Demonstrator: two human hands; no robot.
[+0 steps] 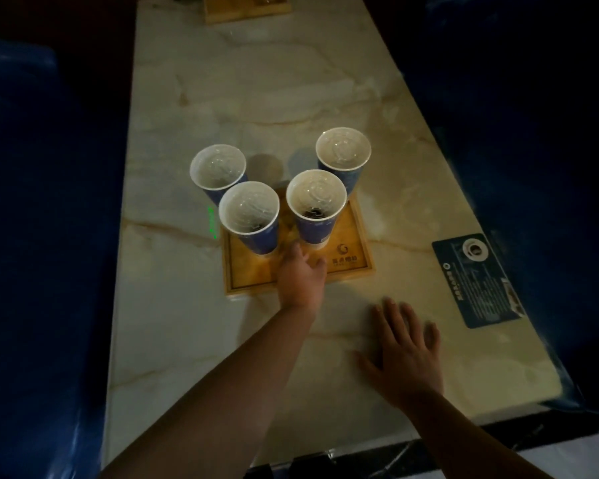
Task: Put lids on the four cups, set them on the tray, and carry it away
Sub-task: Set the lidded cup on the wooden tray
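The scene is dimly lit, with a warm glow cast from above onto the marble table (pixel 222 81) while the surroundings are left almost black. Soft shadows are thrown beyond the 4 cups (pixel 317 198). Straight table edges are bowed by wide-angle distortion, and fine detail is softened by grain and slight blur.

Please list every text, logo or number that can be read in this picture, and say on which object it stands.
No text is clear enough to quote.
Tray: round logo with a short line of characters below, blurred.
Blue sign on the table: lines of small print, too small to read.
Cups: pale pattern, no legible words.
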